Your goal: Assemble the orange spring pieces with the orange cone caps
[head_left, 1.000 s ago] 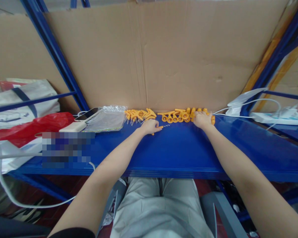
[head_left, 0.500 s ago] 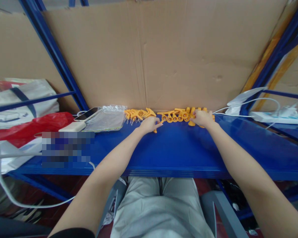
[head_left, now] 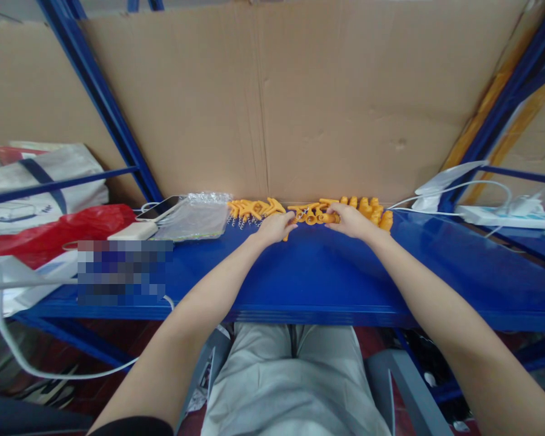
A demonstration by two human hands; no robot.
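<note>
Small orange plastic parts (head_left: 254, 209) lie in a row along the back of a blue shelf (head_left: 309, 278), against a cardboard wall. My left hand (head_left: 276, 227) is closed in a pinch on a small orange piece with a thin metal spring. My right hand (head_left: 350, 221) is closed on an orange part (head_left: 329, 217) and holds it up to the left hand's piece at the middle of the row. More orange parts (head_left: 375, 212) lie just right of my right hand.
A clear plastic bag (head_left: 195, 218), a phone (head_left: 161, 208) and a white power bank (head_left: 134, 232) lie left of the parts. Red and white bags (head_left: 49, 233) fill the left end. A white power strip (head_left: 504, 215) with cables sits at the right. Blue rack posts (head_left: 104, 109) frame the cardboard.
My right hand has moved left from the right-hand pile with an orange part and now meets my left hand. My left hand has barely shifted.
</note>
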